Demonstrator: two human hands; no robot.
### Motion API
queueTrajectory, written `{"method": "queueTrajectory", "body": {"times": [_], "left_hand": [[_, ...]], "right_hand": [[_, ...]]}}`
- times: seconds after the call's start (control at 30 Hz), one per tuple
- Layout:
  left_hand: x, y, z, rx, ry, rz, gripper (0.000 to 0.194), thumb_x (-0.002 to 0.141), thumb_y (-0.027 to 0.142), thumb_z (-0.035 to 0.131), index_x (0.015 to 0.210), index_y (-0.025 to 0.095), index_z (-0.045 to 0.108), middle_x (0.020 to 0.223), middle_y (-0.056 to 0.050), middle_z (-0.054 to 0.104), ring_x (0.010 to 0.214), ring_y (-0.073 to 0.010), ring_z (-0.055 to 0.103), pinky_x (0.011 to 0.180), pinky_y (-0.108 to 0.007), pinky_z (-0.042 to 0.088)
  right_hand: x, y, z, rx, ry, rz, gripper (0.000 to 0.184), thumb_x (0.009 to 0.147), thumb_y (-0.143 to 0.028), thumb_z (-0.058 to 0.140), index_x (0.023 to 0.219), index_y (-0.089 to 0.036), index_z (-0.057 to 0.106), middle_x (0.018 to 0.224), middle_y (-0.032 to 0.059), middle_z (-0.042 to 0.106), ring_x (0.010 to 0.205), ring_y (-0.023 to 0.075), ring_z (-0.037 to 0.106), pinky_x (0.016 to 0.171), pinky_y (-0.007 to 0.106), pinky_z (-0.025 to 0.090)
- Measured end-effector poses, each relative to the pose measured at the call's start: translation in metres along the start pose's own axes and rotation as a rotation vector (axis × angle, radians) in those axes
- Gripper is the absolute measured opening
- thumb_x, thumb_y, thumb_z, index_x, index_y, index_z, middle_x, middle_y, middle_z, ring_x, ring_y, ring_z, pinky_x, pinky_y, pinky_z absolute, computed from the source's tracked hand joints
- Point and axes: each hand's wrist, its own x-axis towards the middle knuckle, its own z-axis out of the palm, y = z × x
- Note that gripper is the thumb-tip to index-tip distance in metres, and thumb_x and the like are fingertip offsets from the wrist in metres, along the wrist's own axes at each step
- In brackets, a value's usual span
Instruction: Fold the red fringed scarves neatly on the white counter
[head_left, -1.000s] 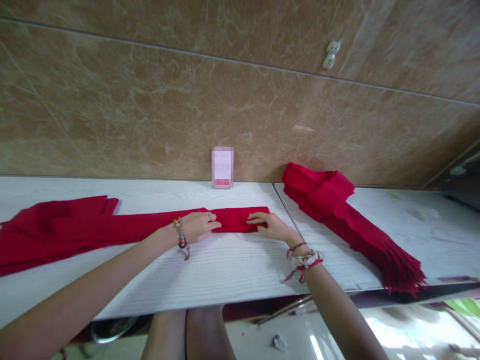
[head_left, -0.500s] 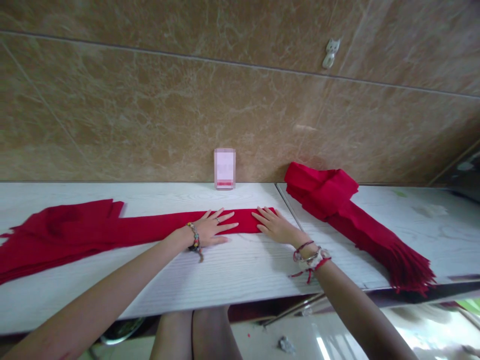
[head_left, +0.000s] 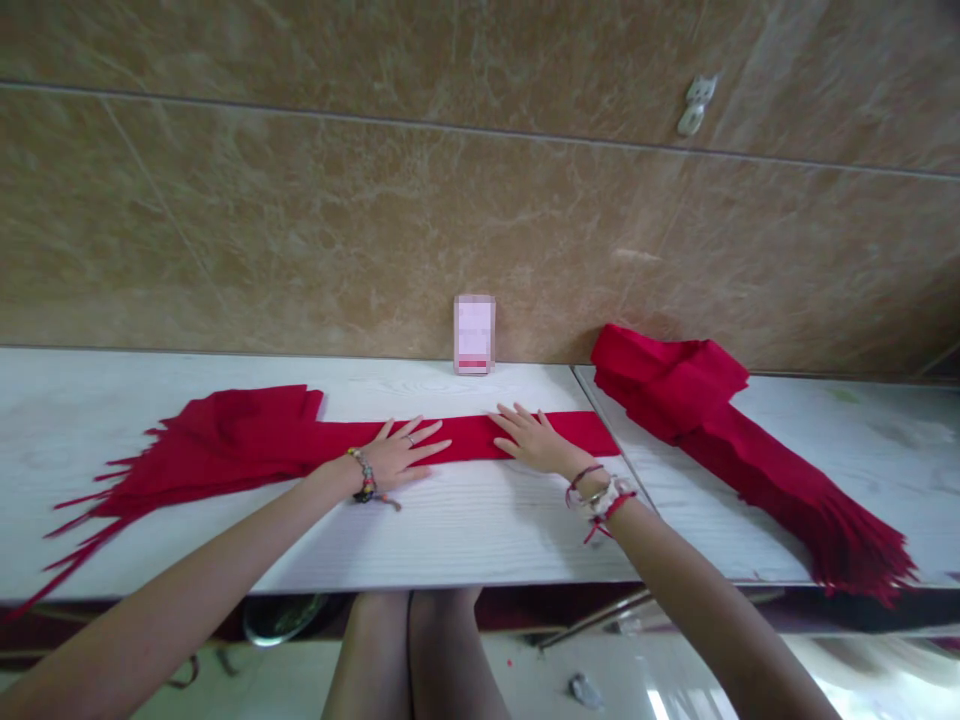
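A long red scarf (head_left: 255, 445) lies flat along the white table (head_left: 465, 530), its fringed end at the left edge. My left hand (head_left: 397, 452) lies open and flat on the scarf's folded middle strip, fingers spread; a beaded bracelet is on the wrist. To its right, my right hand (head_left: 529, 440) also presses flat on the strip with fingers stretched out, red cords and a bracelet on its wrist. The strip's right end (head_left: 589, 435) reaches the table seam.
A second red scarf (head_left: 720, 430) with fringe lies bundled on the right table, its tassels hanging over the front edge. A small pink card (head_left: 474, 335) leans against the brown marble wall. A white hook (head_left: 694, 105) is on the wall. My knees show below the table.
Both hands slid left along the folded strip while staying flat; one second ago the left hand was curled on the fabric. The view shifted, showing the scarf's left fringe.
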Motion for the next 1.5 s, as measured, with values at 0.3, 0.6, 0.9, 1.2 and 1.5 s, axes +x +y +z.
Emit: {"method": "queueTrajectory", "body": {"times": [0.3, 0.6, 0.9, 1.2, 1.5], "left_hand": [[-0.025, -0.026, 0.004, 0.023, 0.021, -0.061, 0.047, 0.088, 0.039, 0.031, 0.133, 0.032, 0.021, 0.143, -0.006, 0.016, 0.128, -0.031, 0.012, 0.093, -0.061, 0.018], [-0.038, -0.046, 0.014, 0.222, 0.086, 0.132, 0.057, 0.074, -0.002, 0.038, 0.127, 0.018, 0.037, 0.135, -0.008, 0.036, 0.123, -0.0175, 0.03, 0.099, -0.03, 0.029], [-0.041, -0.044, 0.004, 0.152, 0.101, -0.008, 0.084, 0.065, -0.001, 0.055, 0.135, 0.025, 0.017, 0.142, -0.011, 0.019, 0.129, -0.0268, 0.008, 0.099, -0.048, 0.023], [-0.046, -0.023, 0.009, 0.066, -0.151, -0.161, 0.111, 0.048, -0.012, 0.057, 0.133, 0.038, 0.008, 0.144, -0.006, 0.007, 0.128, -0.0349, 0.007, 0.089, -0.063, 0.026], [-0.063, -0.067, 0.024, 0.064, -0.042, -0.077, 0.08, 0.066, 0.006, 0.052, 0.134, 0.029, 0.017, 0.142, -0.009, 0.018, 0.128, -0.0284, 0.015, 0.094, -0.051, 0.029]], "right_hand": [[-0.001, 0.002, 0.005, -0.089, -0.058, -0.077, 0.047, 0.088, -0.037, 0.029, 0.131, -0.02, 0.032, 0.138, 0.0109, 0.03, 0.122, 0.0323, 0.03, 0.091, 0.055, 0.032], [0.011, -0.038, -0.006, 0.0, 0.035, -0.379, 0.043, 0.079, -0.011, 0.041, 0.122, -0.009, 0.045, 0.123, 0.014, 0.049, 0.115, 0.0209, 0.043, 0.097, 0.036, 0.035], [0.005, -0.023, -0.002, -0.023, 0.121, -0.377, 0.048, 0.078, 0.002, 0.029, 0.123, -0.009, 0.043, 0.125, 0.0131, 0.048, 0.119, 0.0183, 0.039, 0.097, 0.035, 0.036], [0.0, -0.015, 0.004, 0.009, 0.015, -0.396, 0.048, 0.08, 0.0, 0.029, 0.125, -0.015, 0.041, 0.128, 0.0078, 0.045, 0.12, 0.0177, 0.037, 0.1, 0.042, 0.03], [0.0, -0.005, -0.011, 0.093, -0.066, -0.459, 0.051, 0.076, 0.002, 0.032, 0.123, -0.016, 0.044, 0.128, 0.0066, 0.045, 0.12, 0.0131, 0.037, 0.101, 0.032, 0.031]]}}
